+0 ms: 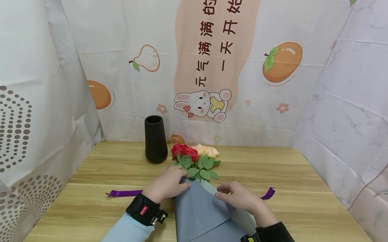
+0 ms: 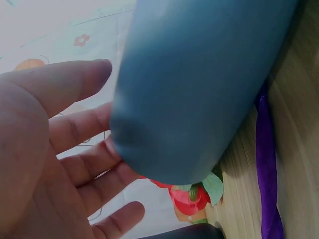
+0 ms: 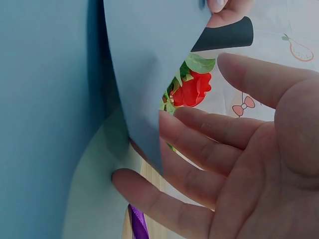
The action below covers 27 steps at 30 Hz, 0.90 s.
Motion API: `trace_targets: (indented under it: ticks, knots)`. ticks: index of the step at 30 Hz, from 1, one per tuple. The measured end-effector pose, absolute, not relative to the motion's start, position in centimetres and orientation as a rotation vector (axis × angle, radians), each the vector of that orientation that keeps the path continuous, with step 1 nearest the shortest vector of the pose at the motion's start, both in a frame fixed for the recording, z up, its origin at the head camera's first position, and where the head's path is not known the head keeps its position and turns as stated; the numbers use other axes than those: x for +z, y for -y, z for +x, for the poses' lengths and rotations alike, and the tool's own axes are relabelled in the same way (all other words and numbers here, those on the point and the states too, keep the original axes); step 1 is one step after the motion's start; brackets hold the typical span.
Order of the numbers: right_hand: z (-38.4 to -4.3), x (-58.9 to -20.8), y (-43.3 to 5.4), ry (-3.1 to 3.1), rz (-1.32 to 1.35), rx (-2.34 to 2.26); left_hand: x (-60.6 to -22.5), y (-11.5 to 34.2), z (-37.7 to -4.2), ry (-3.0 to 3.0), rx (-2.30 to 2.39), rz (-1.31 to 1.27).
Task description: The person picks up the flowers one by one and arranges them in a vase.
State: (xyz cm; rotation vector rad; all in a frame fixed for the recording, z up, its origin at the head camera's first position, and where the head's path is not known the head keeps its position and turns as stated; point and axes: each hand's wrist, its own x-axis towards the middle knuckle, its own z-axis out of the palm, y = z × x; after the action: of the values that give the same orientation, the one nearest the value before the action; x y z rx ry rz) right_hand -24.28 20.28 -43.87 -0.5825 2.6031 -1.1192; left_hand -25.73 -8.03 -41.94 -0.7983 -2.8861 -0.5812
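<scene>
A bouquet lies on the table, with red roses [image 1: 185, 151], peach roses [image 1: 208, 151] and green leaves [image 1: 205, 174] above folded blue-grey wrapping paper [image 1: 202, 219]. My left hand [image 1: 170, 183] is at the paper's upper left edge. In the left wrist view its fingers [image 2: 82, 132] are fairly straight, with tips touching the paper's edge and the thumb apart. My right hand [image 1: 239, 197] is at the upper right side. Its relaxed fingers [image 3: 199, 149] reach behind a paper flap [image 3: 144, 64], thumb apart, in the right wrist view. Pale green paper [image 1: 245, 221] shows beneath.
A purple ribbon runs under the bouquet, its left end [image 1: 125, 193] and right end [image 1: 268, 193] sticking out at the sides. A black vase [image 1: 156, 140] stands at the back left of the wooden table [image 1: 310, 225]. A printed cloth [image 1: 147, 23] hangs behind.
</scene>
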Motion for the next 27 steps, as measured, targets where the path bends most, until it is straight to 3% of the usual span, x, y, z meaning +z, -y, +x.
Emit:
trace_targets:
  ticks: [27]
  knots:
    - [-24.2, -42.9, -19.8, -2.523, -0.598, -1.272, -42.3, 11.7, -25.5, 2.764, -0.726, -0.809]
